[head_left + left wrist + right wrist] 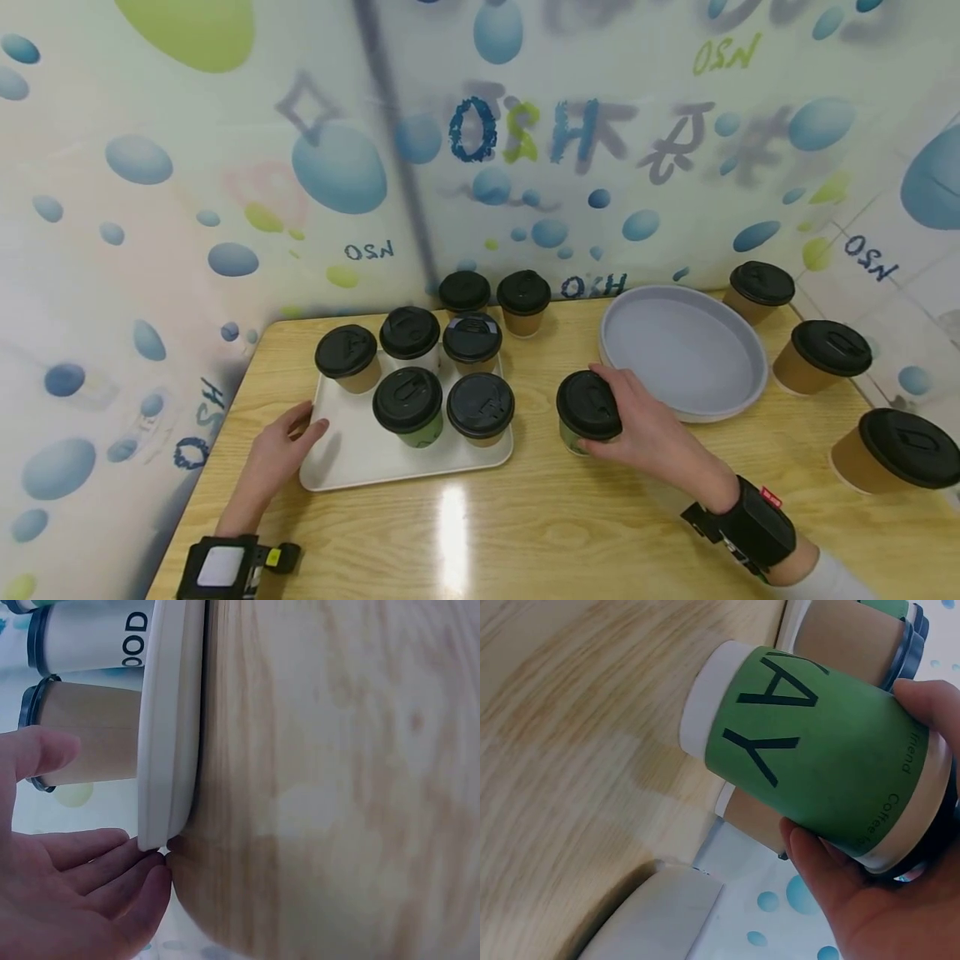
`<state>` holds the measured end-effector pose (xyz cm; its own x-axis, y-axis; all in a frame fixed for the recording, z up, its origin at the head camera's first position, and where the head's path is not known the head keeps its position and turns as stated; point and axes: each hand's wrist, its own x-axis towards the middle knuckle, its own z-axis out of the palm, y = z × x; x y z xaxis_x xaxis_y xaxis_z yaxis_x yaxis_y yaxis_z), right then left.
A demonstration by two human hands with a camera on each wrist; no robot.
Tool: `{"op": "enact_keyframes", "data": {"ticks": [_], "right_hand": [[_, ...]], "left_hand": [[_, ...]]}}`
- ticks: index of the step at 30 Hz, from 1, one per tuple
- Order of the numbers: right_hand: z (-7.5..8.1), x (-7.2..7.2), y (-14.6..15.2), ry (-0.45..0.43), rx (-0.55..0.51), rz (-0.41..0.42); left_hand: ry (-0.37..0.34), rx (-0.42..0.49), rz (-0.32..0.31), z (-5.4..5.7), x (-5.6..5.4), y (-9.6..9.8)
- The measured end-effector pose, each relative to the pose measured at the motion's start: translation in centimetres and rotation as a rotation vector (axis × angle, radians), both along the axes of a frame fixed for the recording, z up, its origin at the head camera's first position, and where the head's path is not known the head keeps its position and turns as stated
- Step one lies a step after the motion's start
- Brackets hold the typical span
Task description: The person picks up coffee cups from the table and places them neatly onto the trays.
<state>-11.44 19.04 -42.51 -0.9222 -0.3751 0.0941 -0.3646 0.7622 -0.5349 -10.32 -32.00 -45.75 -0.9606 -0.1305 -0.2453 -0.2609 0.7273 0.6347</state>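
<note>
My right hand grips a green-sleeved paper coffee cup with a black lid, thumb and fingers on either side near the lid. That cup is to the right of the tray, close to the tabletop. At the tray's left edge is my left hand; its fingertips touch the rim and the thumb stands apart. The white tray carries several lidded cups, among them a green cup, a white cup and a brown cup. Part of the held cup is hidden by the right hand.
A round grey-lilac tray lies right of the held cup. Three brown lidded cups, one of them the nearest cup, line the right side. Two more, including a rear cup, stand behind the white tray, by the patterned wall covering.
</note>
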Motion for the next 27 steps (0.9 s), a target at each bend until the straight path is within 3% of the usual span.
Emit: {"op": "enact_keyframes", "data": {"ticks": [8, 11, 13, 16, 18, 20, 23, 27], "right_hand": [[0.0, 0.1, 0.4, -0.033, -0.003, 0.001], [0.3, 0.3, 0.8, -0.049, -0.025, 0.003], [0.7, 0.4, 1.2, -0.052, -0.048, -0.001], [1.2, 0.3, 2.3, -0.002, -0.080, -0.012], [1.5, 0.1, 3.2, 0.058, -0.131, -0.031], [1.5, -0.3, 4.2, 0.133, -0.203, -0.055], [1.5, -1.1, 5.5, 0.226, -0.326, -0.095], [1.5, -2.2, 6.9, 0.281, -0.410, -0.154]], "left_hand": [[-0.028, 0.010, 0.004, 0.1, -0.1, 0.1], [-0.007, 0.019, 0.012, 0.3, -0.1, 0.1], [0.042, 0.031, 0.063, 0.6, 0.2, 0.3], [0.244, 0.065, 0.214, 1.2, 1.2, 1.1], [0.451, 0.084, 0.303, 1.8, 2.2, 2.0], [0.669, 0.094, 0.323, 2.5, 3.2, 3.3], [0.927, 0.112, 0.213, 3.6, 4.2, 5.5], [1.100, 0.157, -0.039, 4.7, 4.5, 9.1]]}}
